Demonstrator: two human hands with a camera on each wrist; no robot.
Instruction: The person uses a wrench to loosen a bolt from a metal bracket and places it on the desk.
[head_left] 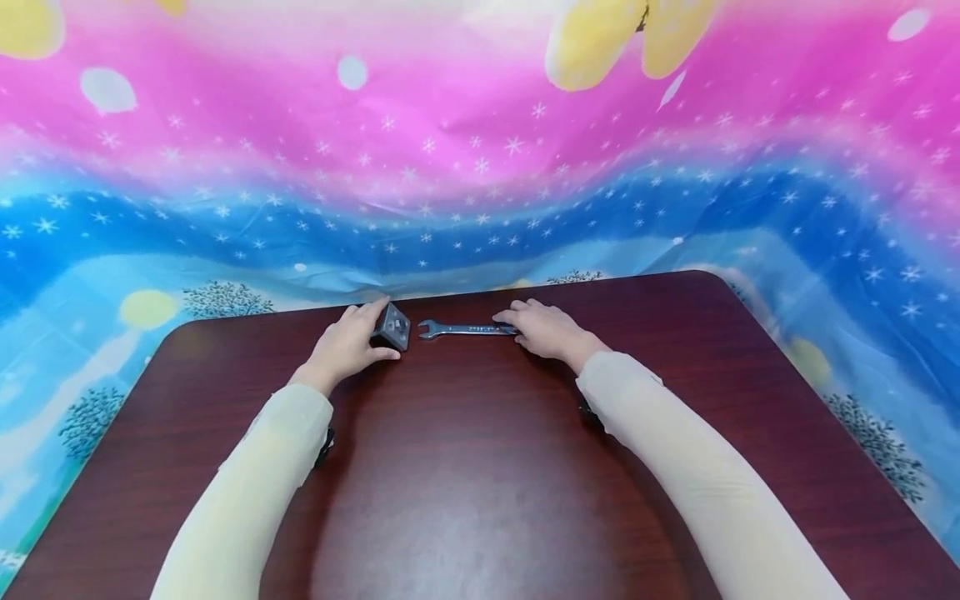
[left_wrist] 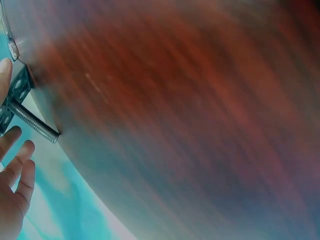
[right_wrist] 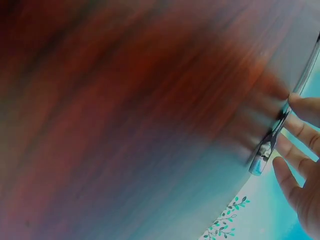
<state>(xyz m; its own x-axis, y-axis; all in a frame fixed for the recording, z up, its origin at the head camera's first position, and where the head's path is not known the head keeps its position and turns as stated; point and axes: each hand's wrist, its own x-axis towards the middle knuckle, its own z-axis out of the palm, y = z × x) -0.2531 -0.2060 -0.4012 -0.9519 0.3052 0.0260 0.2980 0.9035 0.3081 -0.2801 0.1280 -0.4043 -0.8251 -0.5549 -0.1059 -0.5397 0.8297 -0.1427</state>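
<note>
Near the far edge of the table, the left hand (head_left: 348, 346) grips a dark metal bracket (head_left: 397, 327), its thumb at the near side and its fingers at the far side. In the left wrist view, the bracket (left_wrist: 20, 89) has round holes, and a threaded rod (left_wrist: 36, 121) sticks out of it. To the right, a silver open-ended wrench (head_left: 465, 330) lies crosswise with its open jaw toward the bracket. The right hand (head_left: 551, 332) pinches its other end, which is partly hidden by the fingers. In the right wrist view, a fingertip meets the shaft of the wrench (right_wrist: 272, 134).
The dark reddish wooden table (head_left: 465, 467) has rounded far corners. Behind it hangs a pink and blue patterned cloth (head_left: 450, 167), close against the far edge. Both forearms, in pale sleeves (head_left: 697, 467), reach across the tabletop.
</note>
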